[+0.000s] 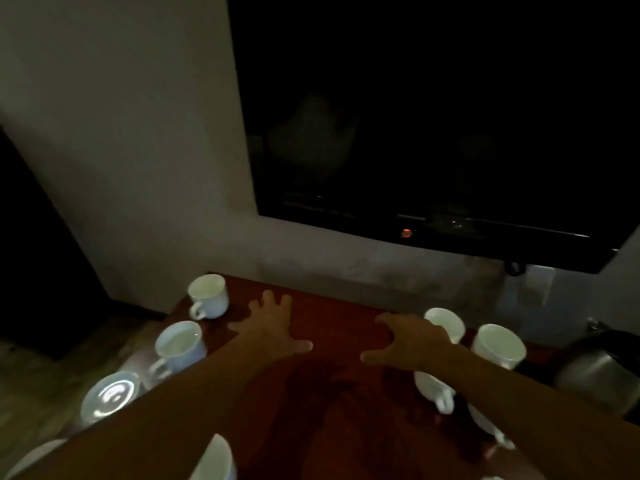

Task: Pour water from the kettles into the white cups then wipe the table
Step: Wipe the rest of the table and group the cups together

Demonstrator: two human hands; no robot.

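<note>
Both my hands reach out over a dark red table [339,341] in dim light. My left hand [273,323] has its fingers spread and holds nothing. My right hand [412,341] hovers with loosely bent fingers, also holding nothing. Several white cups stand on the left side, one at the back [209,296], one nearer [180,344] and one with a bright reflection inside [110,396]. More white cups stand on the right, such as a far one [446,322] and a wider one [498,344]. A metal kettle [599,375] sits at the right edge.
A dark TV screen [433,133] with a small orange light hangs on the wall above the table. The table's left edge drops to the floor [52,375]. A cup rim [214,459] shows at the bottom of the view, close to my left arm.
</note>
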